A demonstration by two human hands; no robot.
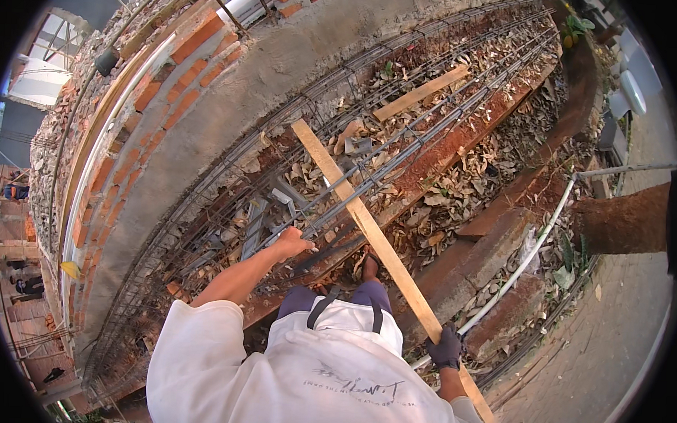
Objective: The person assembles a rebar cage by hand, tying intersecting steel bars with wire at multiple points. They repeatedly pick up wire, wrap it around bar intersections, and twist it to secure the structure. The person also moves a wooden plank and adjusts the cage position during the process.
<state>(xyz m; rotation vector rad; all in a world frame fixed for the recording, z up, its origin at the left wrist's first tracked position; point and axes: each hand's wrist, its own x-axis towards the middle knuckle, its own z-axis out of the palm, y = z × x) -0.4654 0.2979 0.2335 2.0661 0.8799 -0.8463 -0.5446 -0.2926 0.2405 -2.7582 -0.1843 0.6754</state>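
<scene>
A long, pale wooden plank (364, 221) slants across the middle of the view. My right hand (445, 347), in a dark glove, is closed around its lower part at my right side. The far end lies over a row of steel reinforcing bars (400, 158). Bare and held out in front of me, my left hand (292, 244) is near these bars, apart from the plank. Its fingers are curled together; what they pinch, if anything, is too small to make out.
A curved wall with grey render (207, 125) and bricks (185, 79) rises on the left. Dry leaves (458, 193) fill the trench, where a shorter wood piece (421, 93) lies. To the right are concrete slabs (475, 261), a white pipe (535, 248) and a tree trunk (621, 224).
</scene>
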